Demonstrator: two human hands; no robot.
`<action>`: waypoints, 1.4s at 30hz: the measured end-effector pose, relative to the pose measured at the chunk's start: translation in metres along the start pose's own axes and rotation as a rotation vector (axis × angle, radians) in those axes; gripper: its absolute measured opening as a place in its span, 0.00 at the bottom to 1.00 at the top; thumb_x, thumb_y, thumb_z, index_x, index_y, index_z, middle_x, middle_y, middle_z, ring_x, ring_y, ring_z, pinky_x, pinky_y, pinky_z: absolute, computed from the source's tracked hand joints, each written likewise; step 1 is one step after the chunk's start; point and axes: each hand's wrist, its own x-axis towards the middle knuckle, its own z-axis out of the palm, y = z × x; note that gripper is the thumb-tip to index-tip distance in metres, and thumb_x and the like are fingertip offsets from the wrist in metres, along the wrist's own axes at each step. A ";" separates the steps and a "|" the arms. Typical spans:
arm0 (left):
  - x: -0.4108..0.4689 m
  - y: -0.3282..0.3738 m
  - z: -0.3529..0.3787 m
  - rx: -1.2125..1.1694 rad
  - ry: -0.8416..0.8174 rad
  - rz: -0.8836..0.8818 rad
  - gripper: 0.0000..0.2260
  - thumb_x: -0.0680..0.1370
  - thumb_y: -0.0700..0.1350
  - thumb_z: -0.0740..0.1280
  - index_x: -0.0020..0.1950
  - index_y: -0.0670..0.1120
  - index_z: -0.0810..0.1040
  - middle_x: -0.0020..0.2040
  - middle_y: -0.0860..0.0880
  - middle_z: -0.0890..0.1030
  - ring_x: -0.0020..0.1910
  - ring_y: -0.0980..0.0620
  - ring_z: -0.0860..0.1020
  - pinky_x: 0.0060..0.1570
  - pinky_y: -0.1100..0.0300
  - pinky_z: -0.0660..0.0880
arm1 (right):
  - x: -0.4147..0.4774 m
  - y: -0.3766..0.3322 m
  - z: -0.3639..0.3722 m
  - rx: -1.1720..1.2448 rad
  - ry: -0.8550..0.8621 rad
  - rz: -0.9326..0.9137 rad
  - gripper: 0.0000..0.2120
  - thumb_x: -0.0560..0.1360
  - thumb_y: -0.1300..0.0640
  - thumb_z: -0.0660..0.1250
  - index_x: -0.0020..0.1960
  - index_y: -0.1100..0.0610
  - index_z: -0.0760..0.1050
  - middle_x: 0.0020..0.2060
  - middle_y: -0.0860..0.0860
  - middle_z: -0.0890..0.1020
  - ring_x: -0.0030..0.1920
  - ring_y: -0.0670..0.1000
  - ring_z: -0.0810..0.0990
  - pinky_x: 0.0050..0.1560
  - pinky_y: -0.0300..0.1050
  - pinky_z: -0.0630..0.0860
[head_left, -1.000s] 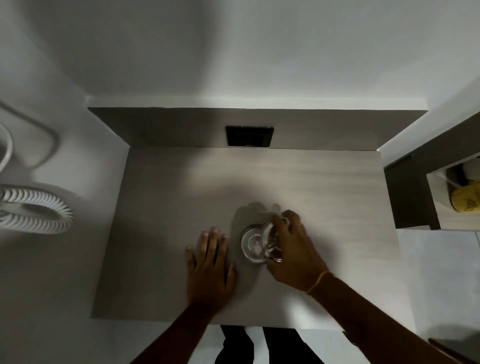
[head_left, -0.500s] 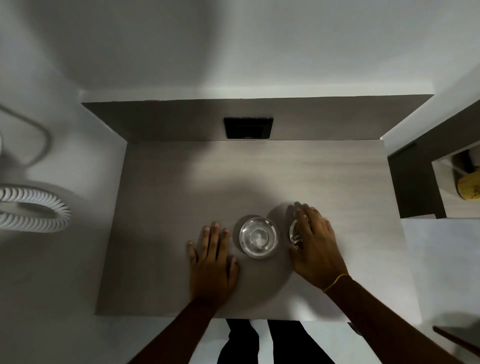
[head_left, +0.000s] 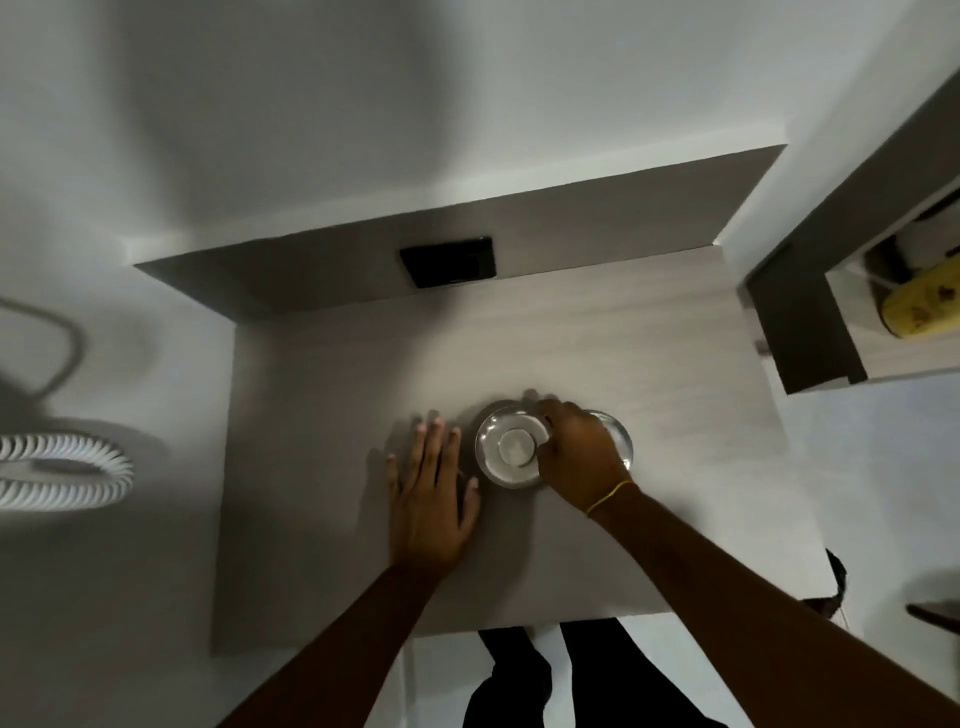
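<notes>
Beside the flat, straight-fingered left hand, the right hand pinches a round clear glass tumbler. Next, likely a steady lift

Home room, built-in desk, black wall socket

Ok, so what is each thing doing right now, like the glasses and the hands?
left glass: upright on the table, rim pinched by the right hand.
right glass: upright on the table, partly hidden under the right hand.
right hand: fingers curled on the left glass's rim.
left hand: flat on the table, fingers straight, holding nothing.
coiled hose: lying looped, left of the table.
</notes>
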 end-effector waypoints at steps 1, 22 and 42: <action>0.011 0.011 -0.004 -0.008 -0.001 0.049 0.31 0.84 0.55 0.60 0.86 0.46 0.62 0.88 0.44 0.59 0.87 0.45 0.52 0.81 0.31 0.55 | -0.004 0.009 -0.014 0.042 0.072 0.022 0.22 0.71 0.71 0.68 0.64 0.63 0.80 0.56 0.64 0.86 0.56 0.68 0.85 0.56 0.55 0.80; -0.054 0.412 0.145 -0.293 -0.534 1.029 0.30 0.85 0.46 0.59 0.87 0.48 0.56 0.89 0.47 0.54 0.88 0.50 0.47 0.84 0.36 0.51 | -0.293 0.390 -0.153 0.399 0.876 0.828 0.28 0.72 0.68 0.68 0.65 0.44 0.69 0.37 0.60 0.85 0.27 0.58 0.85 0.32 0.53 0.85; -0.130 0.258 0.328 -0.094 -0.778 0.704 0.32 0.75 0.31 0.65 0.77 0.50 0.67 0.89 0.49 0.55 0.87 0.52 0.46 0.83 0.37 0.53 | -0.176 0.619 0.035 -0.449 0.069 0.473 0.39 0.80 0.61 0.64 0.85 0.45 0.52 0.61 0.69 0.75 0.41 0.72 0.84 0.36 0.56 0.77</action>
